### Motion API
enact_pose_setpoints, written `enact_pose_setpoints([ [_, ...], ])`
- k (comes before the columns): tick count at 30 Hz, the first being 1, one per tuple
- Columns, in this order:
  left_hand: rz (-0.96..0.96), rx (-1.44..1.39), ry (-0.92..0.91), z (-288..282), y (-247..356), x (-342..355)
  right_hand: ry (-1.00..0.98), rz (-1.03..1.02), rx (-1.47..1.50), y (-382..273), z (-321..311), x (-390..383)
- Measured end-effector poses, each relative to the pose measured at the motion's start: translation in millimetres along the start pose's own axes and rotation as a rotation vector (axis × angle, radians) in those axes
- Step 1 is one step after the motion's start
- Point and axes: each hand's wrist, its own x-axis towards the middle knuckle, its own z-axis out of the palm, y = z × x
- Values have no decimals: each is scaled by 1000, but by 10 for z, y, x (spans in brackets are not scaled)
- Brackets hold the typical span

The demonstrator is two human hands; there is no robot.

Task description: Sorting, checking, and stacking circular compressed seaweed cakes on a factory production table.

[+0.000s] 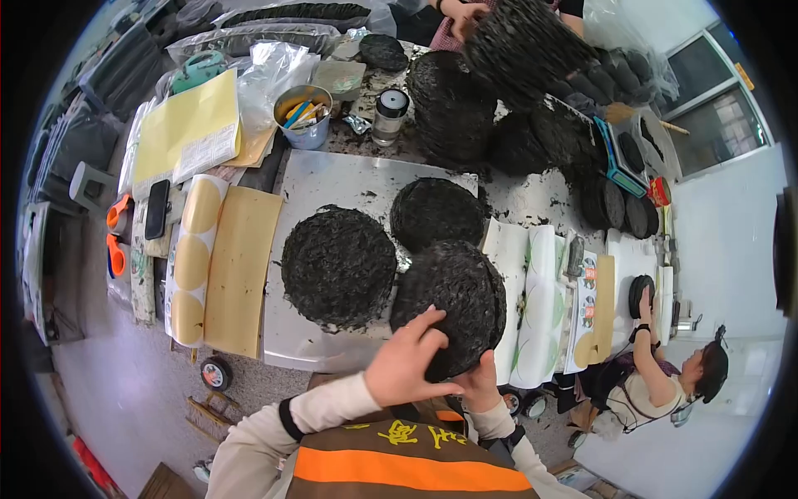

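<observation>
A dark, rough round sheet stack (453,287) lies at the front of the metal work surface (316,175). My left hand (407,353) touches its lower left part, fingers bent but apart and the thumb stretched toward the right. My right hand (478,378) grips the bottom right edge of the same stack, its fingers partly hidden. Two similar dark discs sit beside it, one to the left (337,266) and one behind (436,212).
Paper rolls (195,258) and label sheets (582,308) flank the surface. A cup of tools (301,116), a jar (391,116) and more dark stacks (449,108) stand behind. Across the table a co-worker's hand (465,15) is by raised dark sheets; another person (657,374) works at right.
</observation>
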Motion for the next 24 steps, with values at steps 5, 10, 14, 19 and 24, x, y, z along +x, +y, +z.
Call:
enact_pose_setpoints([
  [5,-29,-46,19,-50,15,57,148,-6,139,58,-118,-34],
  [10,-390,-203,432,-546,-74,-58,105,-66,235,-127,-82,-3],
  [14,-475,-418,877,-1005,-815,-432,164,-52,277,-147,-181,-9],
  [19,-380,101,864,-983,-941,-370,227,-55,289,-172,-160,73],
  [24,-178,105,294,-653,-368,-236,180,-81,227,-143,0,90],
])
